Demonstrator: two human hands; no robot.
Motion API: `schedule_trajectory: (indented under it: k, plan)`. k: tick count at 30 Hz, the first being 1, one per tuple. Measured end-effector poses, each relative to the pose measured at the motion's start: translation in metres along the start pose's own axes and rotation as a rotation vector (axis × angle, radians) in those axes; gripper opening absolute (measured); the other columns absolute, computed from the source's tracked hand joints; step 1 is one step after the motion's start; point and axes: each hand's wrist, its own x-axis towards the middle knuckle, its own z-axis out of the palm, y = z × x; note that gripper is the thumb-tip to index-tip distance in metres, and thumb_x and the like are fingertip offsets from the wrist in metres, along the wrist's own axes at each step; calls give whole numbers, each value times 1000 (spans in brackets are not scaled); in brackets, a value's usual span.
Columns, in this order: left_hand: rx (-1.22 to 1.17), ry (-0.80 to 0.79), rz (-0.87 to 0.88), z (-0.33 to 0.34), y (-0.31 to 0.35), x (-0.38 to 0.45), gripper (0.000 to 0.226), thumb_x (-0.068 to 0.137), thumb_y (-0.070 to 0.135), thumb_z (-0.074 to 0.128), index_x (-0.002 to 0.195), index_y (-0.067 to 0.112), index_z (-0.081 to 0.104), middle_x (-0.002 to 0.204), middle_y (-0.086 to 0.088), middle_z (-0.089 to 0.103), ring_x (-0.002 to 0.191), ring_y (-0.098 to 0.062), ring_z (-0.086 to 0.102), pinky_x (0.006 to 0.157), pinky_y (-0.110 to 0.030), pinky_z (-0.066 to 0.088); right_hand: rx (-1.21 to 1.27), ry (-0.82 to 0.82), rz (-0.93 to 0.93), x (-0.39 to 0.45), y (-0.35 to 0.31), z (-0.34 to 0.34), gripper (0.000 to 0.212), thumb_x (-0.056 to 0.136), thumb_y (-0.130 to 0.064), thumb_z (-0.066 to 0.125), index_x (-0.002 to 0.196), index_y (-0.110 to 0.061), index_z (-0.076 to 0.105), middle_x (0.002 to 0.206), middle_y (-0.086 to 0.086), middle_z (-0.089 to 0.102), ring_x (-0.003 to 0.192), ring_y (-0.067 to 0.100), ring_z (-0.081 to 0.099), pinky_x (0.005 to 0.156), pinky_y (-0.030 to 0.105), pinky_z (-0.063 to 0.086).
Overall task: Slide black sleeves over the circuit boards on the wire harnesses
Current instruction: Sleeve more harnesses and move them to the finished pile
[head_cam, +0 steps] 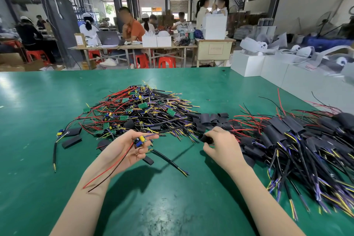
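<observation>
- Our left hand (126, 147) pinches a little board (140, 141), wires hanging free.
- Our right hand (220, 145) grips a black sleeve (206, 138) nearby, its mouth facing the board, so we think it slides on next.
- Finished ones (287, 136) pile at the right on the green surface (38, 111).

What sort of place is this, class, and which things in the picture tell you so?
Most likely a small electronics assembly workshop. A green worktable carries a heap of bare wire harnesses and a pile of already sleeved harnesses; behind it, other workers sit at tables on red stools.
</observation>
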Motion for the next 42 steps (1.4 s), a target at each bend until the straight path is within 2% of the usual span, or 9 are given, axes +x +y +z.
schedule_trajectory:
  k: [8,16,23,27,31,34,37,40,42]
  plan:
    - [10,-122,11,5,-1,-12,40,76,19,45,95,-5,72,59,-1,44,42,-9,38,36,-19,34,19,121,-17,0,-1,0,21,83,-20,61,102,-14,67,101,3,60,86,28,63,68,35,49]
    - [66,-97,16,14,-1,-22,42,83,18,37,103,-10,62,61,0,34,44,-8,31,37,-17,28,93,214,-145,-2,-3,-3,23,73,-7,71,95,-7,68,91,9,63,69,32,63,55,35,50]
    - [60,-112,2,16,-6,-19,43,79,20,42,102,-9,64,59,0,34,43,-8,31,35,-17,30,137,151,-356,-4,-7,-1,29,72,-3,72,100,-6,68,99,7,64,90,28,64,70,38,55]
    - [62,-141,-2,14,-9,-16,43,79,21,44,101,-8,67,59,0,36,45,-8,32,37,-18,31,119,78,-364,-4,-9,5,39,71,-8,77,110,-6,69,105,7,66,97,28,64,78,37,55]
    - [61,-147,-17,14,-13,-14,43,79,22,48,102,-7,68,62,0,39,46,-8,32,38,-18,31,97,-32,-319,-3,-8,13,39,81,-16,68,120,-15,65,112,2,64,109,24,57,88,33,48]
    - [46,-154,-41,16,-17,-12,39,82,22,48,96,-4,74,63,0,40,47,-8,33,39,-18,28,90,-67,-304,-3,-7,17,39,88,-17,59,128,-17,59,106,4,63,106,26,54,84,37,48]
    - [13,-144,-60,16,-22,-10,39,84,21,47,100,-6,71,63,0,42,47,-8,34,39,-18,27,163,-104,-337,-5,-8,21,43,93,-10,50,136,-14,50,98,4,59,99,28,51,83,37,42]
    - [14,-133,-64,17,-24,-9,39,82,22,50,103,-6,67,62,1,41,46,-8,34,39,-18,26,145,-73,-345,-5,-9,22,47,94,-7,45,140,-18,44,92,-6,49,97,22,50,88,32,32]
    - [39,-127,-76,21,-25,-9,39,80,22,52,105,-5,65,60,2,40,45,-7,33,38,-17,26,186,-75,-353,-5,-14,19,49,94,-4,43,141,-17,43,88,-6,44,88,18,47,87,32,33]
